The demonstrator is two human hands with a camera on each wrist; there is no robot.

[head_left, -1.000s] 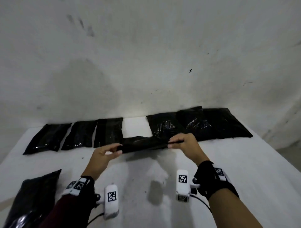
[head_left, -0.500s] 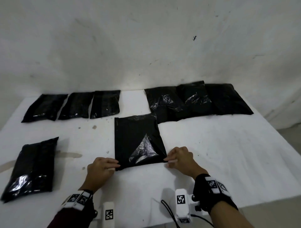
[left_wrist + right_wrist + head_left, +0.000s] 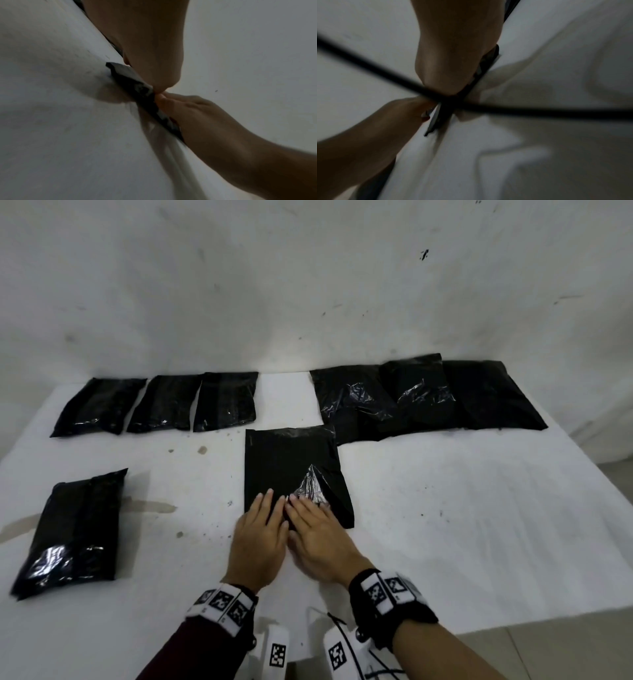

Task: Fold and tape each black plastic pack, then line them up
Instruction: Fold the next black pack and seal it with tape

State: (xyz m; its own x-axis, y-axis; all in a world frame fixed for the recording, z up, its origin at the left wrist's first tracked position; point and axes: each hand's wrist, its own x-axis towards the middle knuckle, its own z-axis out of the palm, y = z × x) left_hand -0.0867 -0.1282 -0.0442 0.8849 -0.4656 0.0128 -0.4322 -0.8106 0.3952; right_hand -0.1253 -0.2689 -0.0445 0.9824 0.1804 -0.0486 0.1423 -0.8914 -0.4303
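Observation:
A flat black plastic pack lies in the middle of the white table, with a shiny triangular crease near its right side. My left hand and right hand lie side by side, fingers straight, pressing flat on its near edge. In the left wrist view the pack appears as a thin dark strip under both hands; in the right wrist view the pack sits under my palm. Three folded packs are lined up at the back left.
A pile of several overlapping unfolded packs lies at the back right against the white wall. One bulky folded pack sits alone at the near left. A black cable crosses the right wrist view.
The pack, held up by its corners a second ago, was laid flat on the table. Both hands left its near corners and came together, pressing flat on its near edge.

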